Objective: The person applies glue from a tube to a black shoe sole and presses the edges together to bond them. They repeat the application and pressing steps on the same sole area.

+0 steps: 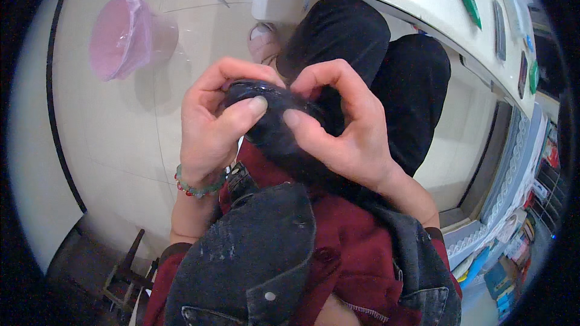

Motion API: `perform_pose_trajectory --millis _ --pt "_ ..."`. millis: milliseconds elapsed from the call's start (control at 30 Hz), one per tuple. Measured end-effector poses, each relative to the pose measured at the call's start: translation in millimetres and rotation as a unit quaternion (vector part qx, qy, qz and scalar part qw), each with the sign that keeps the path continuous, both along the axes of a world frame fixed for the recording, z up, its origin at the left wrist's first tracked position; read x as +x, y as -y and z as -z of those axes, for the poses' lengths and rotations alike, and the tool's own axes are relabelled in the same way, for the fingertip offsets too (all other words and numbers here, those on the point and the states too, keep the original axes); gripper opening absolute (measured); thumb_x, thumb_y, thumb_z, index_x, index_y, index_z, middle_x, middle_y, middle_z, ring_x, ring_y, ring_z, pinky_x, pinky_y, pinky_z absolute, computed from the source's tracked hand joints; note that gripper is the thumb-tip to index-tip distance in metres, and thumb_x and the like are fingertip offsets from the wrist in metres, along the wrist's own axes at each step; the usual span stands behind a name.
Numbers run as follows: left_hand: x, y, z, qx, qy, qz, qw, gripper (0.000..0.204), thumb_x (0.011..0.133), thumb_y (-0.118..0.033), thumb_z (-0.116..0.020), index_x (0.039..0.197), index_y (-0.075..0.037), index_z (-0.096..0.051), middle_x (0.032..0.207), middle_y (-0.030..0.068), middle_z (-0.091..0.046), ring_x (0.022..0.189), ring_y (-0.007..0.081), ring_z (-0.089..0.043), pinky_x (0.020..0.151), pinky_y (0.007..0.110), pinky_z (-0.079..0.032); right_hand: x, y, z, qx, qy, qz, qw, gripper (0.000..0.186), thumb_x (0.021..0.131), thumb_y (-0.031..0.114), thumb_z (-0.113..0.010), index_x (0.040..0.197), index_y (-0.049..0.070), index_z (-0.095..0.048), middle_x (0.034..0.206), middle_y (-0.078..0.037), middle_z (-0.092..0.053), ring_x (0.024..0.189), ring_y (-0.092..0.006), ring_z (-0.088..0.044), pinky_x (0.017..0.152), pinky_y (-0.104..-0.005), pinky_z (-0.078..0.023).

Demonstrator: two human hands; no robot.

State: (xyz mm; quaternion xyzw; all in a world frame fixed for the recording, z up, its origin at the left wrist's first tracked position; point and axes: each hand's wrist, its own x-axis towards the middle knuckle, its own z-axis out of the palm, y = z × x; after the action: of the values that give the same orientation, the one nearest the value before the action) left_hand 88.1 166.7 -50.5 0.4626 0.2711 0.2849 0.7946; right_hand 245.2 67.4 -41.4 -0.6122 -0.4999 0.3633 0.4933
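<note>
Both hands raised close together: left hand [211, 122] & right hand [347, 130] curled, thumbs pinching inward.

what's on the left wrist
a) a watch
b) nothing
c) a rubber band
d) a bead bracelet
d: a bead bracelet of green and red beads circles the wrist below the left hand, which pinches a dark fabric piece together with the right hand.
</note>
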Motion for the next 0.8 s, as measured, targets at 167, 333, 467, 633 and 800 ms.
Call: perform_pose_trajectory --millis 167,333,467,633,800 --pt "4 -9 7 -0.015 -0.021 -0.011 1.000 0.025 0.076 -0.005 -0.059 0.099 0.003 -0.057 0.097 0.0158 -0.064 0.090 0.0187 -0.062 0.086 0.032 -0.049 3 -5 4 -0.042 -0.037 0.007 0.998 0.028 0.077 0.003 -0.069 0.101 0.001 -0.054 0.094 -0.003 -0.057 0.088 -0.0109 -0.054 0.081 -0.0227 -0.043" --pt "3 -12 12 -0.029 -0.005 -0.023 0.999 0.025 0.075 -0.006 -0.061 0.099 0.003 -0.056 0.097 0.0176 -0.063 0.091 0.0205 -0.061 0.086 0.033 -0.049 5 -15 10 -0.029 -0.043 -0.014 0.999 0.029 0.076 0.002 -0.069 0.101 0.000 -0.055 0.093 -0.005 -0.055 0.087 -0.0121 -0.054 0.079 -0.0231 -0.043" --pt "-1 -8 16 -0.031 0.014 -0.043 0.998 0.026 0.076 -0.007 -0.062 0.100 0.002 -0.055 0.098 0.0179 -0.062 0.091 0.0210 -0.061 0.086 0.033 -0.049 6 -21 15 0.007 -0.022 -0.038 0.999 0.027 0.075 0.000 -0.070 0.098 0.000 -0.055 0.093 -0.006 -0.055 0.085 -0.0139 -0.053 0.077 -0.0241 -0.043" --pt "-1 8 16 -0.041 0.037 -0.071 0.996 0.028 0.077 -0.009 -0.062 0.102 0.002 -0.054 0.099 0.0171 -0.061 0.092 0.0208 -0.061 0.086 0.033 -0.049 4 -16 13 0.021 -0.006 -0.043 0.999 0.027 0.073 0.000 -0.071 0.096 0.001 -0.056 0.091 -0.006 -0.055 0.083 -0.0157 -0.053 0.076 -0.0253 -0.043" --pt "-1 19 11 -0.010 0.020 -0.079 0.997 0.029 0.078 -0.011 -0.062 0.103 0.002 -0.054 0.099 0.0161 -0.061 0.092 0.0207 -0.060 0.086 0.034 -0.048 3 -8 10 0.052 0.026 -0.029 0.998 0.028 0.070 0.000 -0.071 0.094 0.002 -0.056 0.089 -0.006 -0.056 0.082 -0.0175 -0.054 0.075 -0.0268 -0.044"
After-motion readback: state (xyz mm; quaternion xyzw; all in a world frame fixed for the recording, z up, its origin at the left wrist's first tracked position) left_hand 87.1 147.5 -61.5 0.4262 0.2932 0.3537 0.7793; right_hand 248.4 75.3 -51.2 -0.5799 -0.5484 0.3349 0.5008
